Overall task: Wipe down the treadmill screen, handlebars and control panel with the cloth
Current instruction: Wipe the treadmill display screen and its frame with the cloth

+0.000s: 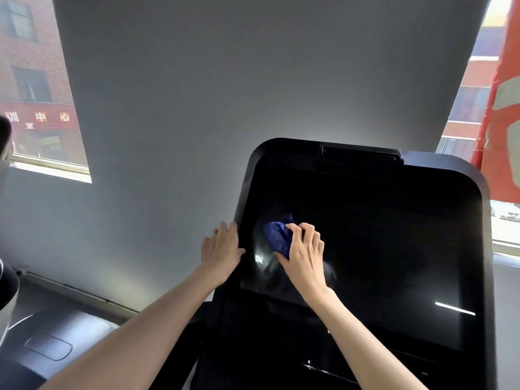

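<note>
A plain grey wall (197, 94) is shown filling most of the view. A window (36, 88) is set into it at the left, through which a brick building (17, 66) is seen; a red sign (42, 119) with pale Chinese characters is carried on that building. A bright white sill (53, 170) is seen along the window's lower edge. A second window (472, 94) is partly shown at the right, and a red banner (503, 122) with pale markings is hung across it. At the lower left, a grey moulded machine cover (64, 327) is seen, with an oval panel (48, 347) recessed in it. A dark blurred shape (4, 133) at the left edge cannot be identified.
</note>
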### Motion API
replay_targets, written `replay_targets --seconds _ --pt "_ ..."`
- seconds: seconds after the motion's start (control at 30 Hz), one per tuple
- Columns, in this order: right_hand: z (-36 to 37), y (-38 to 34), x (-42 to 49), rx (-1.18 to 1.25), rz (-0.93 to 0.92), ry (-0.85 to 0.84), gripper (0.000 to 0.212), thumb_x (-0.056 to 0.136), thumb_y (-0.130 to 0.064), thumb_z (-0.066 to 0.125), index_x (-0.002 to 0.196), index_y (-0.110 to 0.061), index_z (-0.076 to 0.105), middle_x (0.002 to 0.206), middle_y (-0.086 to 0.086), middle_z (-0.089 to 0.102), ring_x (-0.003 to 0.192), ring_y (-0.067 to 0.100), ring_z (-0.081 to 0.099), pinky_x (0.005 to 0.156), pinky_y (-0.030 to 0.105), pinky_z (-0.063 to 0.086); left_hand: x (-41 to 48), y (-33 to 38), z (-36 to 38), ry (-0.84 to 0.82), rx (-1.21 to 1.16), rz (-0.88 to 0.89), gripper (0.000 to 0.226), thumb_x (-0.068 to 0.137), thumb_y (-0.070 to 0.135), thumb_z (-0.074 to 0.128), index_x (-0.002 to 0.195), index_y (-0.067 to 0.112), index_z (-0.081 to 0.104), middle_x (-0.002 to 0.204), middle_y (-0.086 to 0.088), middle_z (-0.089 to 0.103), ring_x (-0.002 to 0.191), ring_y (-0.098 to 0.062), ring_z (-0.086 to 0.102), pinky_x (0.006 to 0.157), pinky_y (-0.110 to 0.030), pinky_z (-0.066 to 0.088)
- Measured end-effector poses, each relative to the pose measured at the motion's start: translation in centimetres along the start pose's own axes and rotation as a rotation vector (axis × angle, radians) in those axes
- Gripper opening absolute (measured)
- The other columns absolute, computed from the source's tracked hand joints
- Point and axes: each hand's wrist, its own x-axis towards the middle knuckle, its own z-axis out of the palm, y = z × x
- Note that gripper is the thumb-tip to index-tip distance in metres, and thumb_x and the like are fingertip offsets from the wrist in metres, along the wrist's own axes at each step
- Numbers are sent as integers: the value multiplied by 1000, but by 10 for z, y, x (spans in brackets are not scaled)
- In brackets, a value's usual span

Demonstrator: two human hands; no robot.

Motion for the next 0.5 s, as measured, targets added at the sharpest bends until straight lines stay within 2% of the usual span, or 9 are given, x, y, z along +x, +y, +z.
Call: replay_targets --seconds 0.07,0.13,0.2,0.27,0.33,0.37,0.43,0.5 --pt "-4 -1 1 75 -63 -51 62 65 -21 83 117 -8 52 108 9 48 91 24 51 76 35 49 8 10 0 72 -164 141 44 86 26 65 124 17 44 125 -2 47 115 -22 51 96 -36 43" --pt "-14 -1 5 227 -106 -140 54 72 -14 77 118 -7 50 110 8 47 94 20 47 81 35 48 16 21 -7 -6 -347 207 47 84 14 66 128 16 48 126 -3 51 117 -22 52 98 -35 43" --pt "-29 -4 9 364 -73 -136 49 75 -11 74 117 -8 49 112 6 48 95 16 45 82 31 46 21 27 -17 -75 -471 201 37 83 9 65 119 11 59 114 -7 62 106 -22 59 88 -26 44" --pt "-45 -8 12 438 5 -129 53 76 -15 75 120 -12 46 115 -1 50 96 11 41 84 25 40 23 26 -28 -99 -568 197 22 83 12 68 105 11 67 95 -2 67 86 -14 60 73 -17 40" --pt "-57 -5 16 479 121 -248 64 75 -24 76 129 -18 41 116 -9 46 103 9 36 92 25 34 24 22 -40 -90 -665 216 14 81 16 71 95 13 70 82 4 65 74 -6 56 64 -12 38" --pt "-65 -4 18 532 191 -338 70 74 -30 76 133 -23 38 119 -9 45 108 9 37 97 27 35 25 21 -45 -95 -712 231 11 81 17 72 91 14 70 81 5 65 73 -6 57 64 -11 40" --pt "-80 -3 20 757 293 -487 72 75 -40 74 137 -26 39 125 -5 50 117 11 47 100 31 43 27 19 -53 -134 -791 272 3 82 16 71 84 17 68 82 2 68 77 -10 62 72 -18 47" --pt "-94 0 22 988 335 -547 53 85 -31 67 133 -19 47 123 1 60 112 15 59 94 32 50 29 18 -59 -154 -815 318 8 84 15 68 80 22 66 84 3 68 82 -12 64 77 -25 50"
